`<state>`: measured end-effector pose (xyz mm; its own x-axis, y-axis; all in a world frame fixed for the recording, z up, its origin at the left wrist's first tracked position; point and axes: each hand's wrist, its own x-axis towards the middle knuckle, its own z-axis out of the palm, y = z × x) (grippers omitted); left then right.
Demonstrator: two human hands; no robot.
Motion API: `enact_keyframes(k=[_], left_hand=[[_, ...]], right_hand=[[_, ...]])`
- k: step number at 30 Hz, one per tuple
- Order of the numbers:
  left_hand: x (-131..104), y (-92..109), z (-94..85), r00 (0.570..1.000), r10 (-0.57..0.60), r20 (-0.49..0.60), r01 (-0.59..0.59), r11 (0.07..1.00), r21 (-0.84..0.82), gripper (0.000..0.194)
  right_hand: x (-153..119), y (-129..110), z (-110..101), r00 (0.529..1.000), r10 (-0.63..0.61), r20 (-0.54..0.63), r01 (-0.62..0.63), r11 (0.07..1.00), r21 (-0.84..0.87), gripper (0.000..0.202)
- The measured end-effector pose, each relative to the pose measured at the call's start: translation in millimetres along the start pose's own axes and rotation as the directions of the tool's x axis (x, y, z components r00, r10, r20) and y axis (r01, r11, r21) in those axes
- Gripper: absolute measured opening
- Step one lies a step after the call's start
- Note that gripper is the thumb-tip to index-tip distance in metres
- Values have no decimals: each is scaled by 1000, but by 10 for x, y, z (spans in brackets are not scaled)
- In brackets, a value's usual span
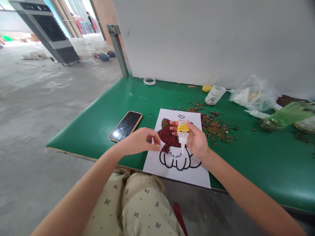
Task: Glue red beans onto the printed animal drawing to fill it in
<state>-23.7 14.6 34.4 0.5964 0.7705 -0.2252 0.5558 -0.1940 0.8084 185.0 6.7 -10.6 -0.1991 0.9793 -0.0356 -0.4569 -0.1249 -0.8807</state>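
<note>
A white sheet (154, 164) with a black-outlined cartoon animal lies at the front edge of the green table. Dark red bits cover the animal's head, and one ear is filled with green ones; its body is bare white. Over the sheet, my right hand (197, 141) holds a small glue bottle (183, 131) with a yellow label, its white nozzle pointing down at the chest. My left hand (145, 141) hovers at the sheet's left side, fingers curled and apart, with nothing in them.
Left of the sheet lies a phone (126, 126). Loose red and green bits (216, 127) are scattered to the right. Behind are a tape roll (149, 81), a clear cup (215, 95), a plastic bag (254, 93) and a green bag (287, 116).
</note>
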Motion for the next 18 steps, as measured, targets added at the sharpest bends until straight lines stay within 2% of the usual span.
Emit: enact_keyframes(k=[2,4,7,11,18], left_hand=[[-94,-96,-62,995,-41,96,27,989,143,18],[-145,-181,-63,992,-42,123,13,973,230,17],[-153,-240,-1,990,-34,135,-9,953,302,13],[-123,-204,69,990,-58,127,6,928,372,7],[-132,-185,87,987,-89,131,23,902,431,8]], right_hand=[[0,2,4,1000,1,-4,-1,1000,-7,29],[-9,12,10,1000,13,-2,-13,1000,-15,28],[-23,32,13,999,34,25,-34,999,-9,26],[-25,50,6,999,38,24,-38,999,-2,22],[3,57,-15,1000,11,2,-11,1000,19,20]])
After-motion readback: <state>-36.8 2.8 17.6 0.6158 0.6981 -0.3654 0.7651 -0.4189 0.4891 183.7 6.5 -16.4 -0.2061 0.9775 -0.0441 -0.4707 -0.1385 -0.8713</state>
